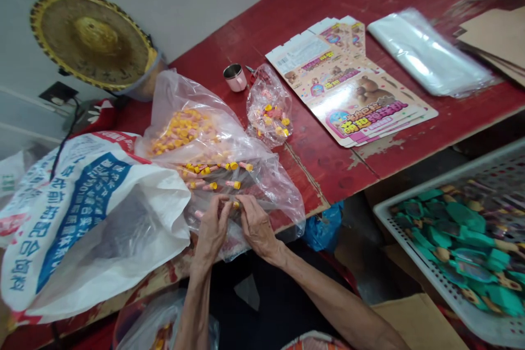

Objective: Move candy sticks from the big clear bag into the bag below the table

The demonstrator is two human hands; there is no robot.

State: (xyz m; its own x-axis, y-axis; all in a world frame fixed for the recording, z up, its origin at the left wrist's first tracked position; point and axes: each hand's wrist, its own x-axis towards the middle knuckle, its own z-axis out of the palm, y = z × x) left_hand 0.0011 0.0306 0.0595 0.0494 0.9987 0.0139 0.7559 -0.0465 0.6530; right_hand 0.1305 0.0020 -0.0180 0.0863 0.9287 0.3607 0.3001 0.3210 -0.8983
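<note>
My left hand [212, 231] and my right hand [257, 225] meet at the near edge of the red table [410, 136], fingers curled over the mouth of a large clear plastic bag [213, 136]. The bag is full of small pink tubes with yellow caps [213, 170]. Both hands pinch at some of these tubes through or inside the plastic; exactly what each finger holds is hidden. A smaller clear bag [269, 109] with the same pieces lies just beyond.
A white woven sack with blue print [82, 213] lies at the left. Flat printed cartons [353, 93], a stack of clear sleeves [426, 54], a small metal cup [234, 76] and a straw hat [92, 38] are on or by the table. A white crate of green toys [463, 240] stands at right.
</note>
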